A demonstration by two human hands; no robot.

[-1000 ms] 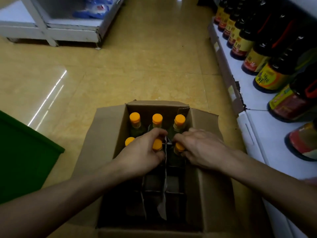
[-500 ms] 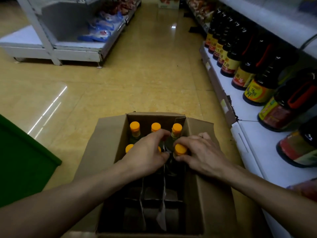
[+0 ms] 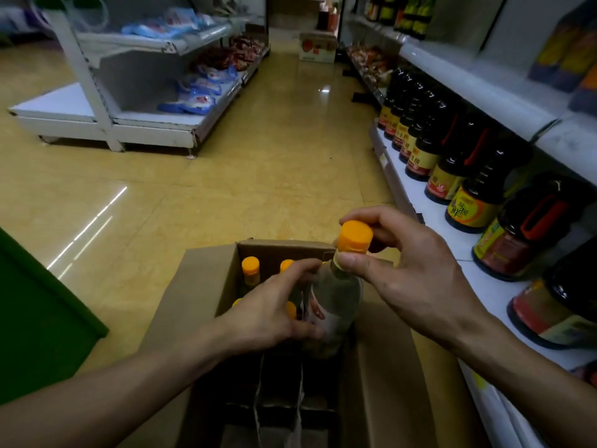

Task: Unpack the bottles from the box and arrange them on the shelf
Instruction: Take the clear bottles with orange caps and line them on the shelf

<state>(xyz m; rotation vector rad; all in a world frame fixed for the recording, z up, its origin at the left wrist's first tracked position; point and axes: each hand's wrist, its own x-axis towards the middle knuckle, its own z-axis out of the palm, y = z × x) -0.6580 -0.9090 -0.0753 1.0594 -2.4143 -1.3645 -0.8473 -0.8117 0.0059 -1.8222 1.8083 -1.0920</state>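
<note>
My right hand (image 3: 416, 270) pinches bottle (image 3: 336, 295) at cap; my left hand (image 3: 268, 315) curls round body. Bottle partly out of box (image 3: 206, 286), axis near upright. Shelf (image 3: 462, 247) at 3 o'clock, right hand nearer.

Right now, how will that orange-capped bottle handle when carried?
Probably heavy: the clear bottle looks full. Pinched at its orange cap by the right hand, it may swing or slip. Tall and narrow, it could tip on the white shelf.
</note>
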